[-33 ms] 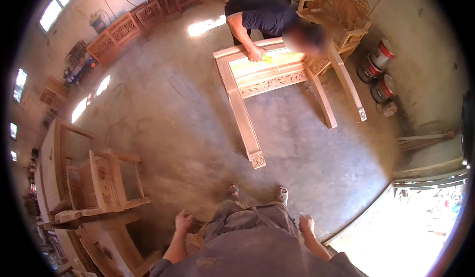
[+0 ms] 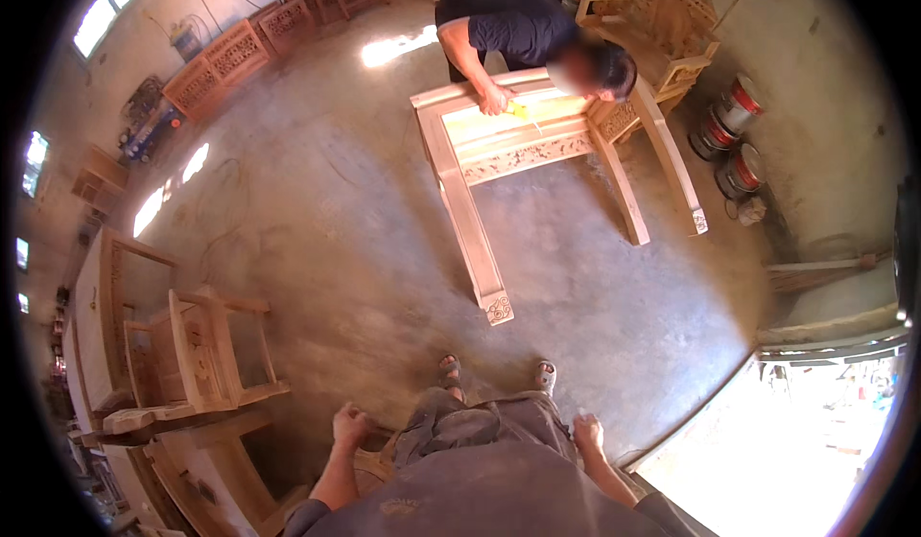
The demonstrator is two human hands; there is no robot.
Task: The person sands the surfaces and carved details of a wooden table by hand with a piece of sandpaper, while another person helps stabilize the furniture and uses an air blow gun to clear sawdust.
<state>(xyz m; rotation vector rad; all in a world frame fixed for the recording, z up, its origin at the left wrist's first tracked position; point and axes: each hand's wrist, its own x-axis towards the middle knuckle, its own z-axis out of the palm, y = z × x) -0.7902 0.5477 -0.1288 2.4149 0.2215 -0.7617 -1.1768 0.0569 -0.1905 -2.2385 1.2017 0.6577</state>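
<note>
My left hand (image 2: pixel 352 426) is held beside my left thigh with its fingers curled in; nothing shows in it. On the other side, my right hand (image 2: pixel 588 435) is closed too, with a small pale spot at its fingertips that I cannot make out. Neither hand touches the furniture. Ahead of my feet lies a pale wooden table frame (image 2: pixel 467 235) with carved leg ends and a carved apron (image 2: pixel 528 158), its legs pointing toward me. Over its far side bends another person (image 2: pixel 508 24), whose hand (image 2: pixel 495 100) grips a yellow object (image 2: pixel 519 110) with a thin pale tip.
Unfinished wooden furniture (image 2: pixel 206 350) stands close on my left. A carved armchair (image 2: pixel 672 34) is behind the table frame, with several paint buckets (image 2: pixel 741 104) along the right wall. Carved panels (image 2: pixel 235 53) lean at the far left. Bright light enters by an opening (image 2: pixel 787 441) at the lower right.
The other person's head has turned and shifted slightly to the right. The yellow object stays at the frame's inner edge. My hands have barely moved.
</note>
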